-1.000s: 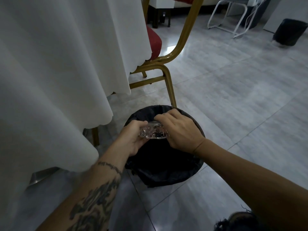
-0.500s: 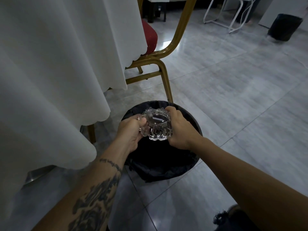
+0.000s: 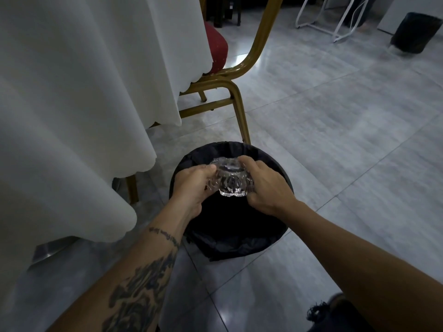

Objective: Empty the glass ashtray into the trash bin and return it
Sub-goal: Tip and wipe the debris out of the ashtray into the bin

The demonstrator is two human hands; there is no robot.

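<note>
Here, from the head view: glass ashtray (image 3: 231, 177) pinched between left hand (image 3: 194, 185) at nine o'clock and right hand (image 3: 266, 185) at three, both clamped on its sides, equally near. Held directly over the trash bin (image 3: 275, 240), tipped toward twelve. No legible writing or brand.

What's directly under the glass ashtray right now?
The black-lined trash bin sits under the glass ashtray, held by left hand and right hand. The bin's contents are too dark to see.
</note>
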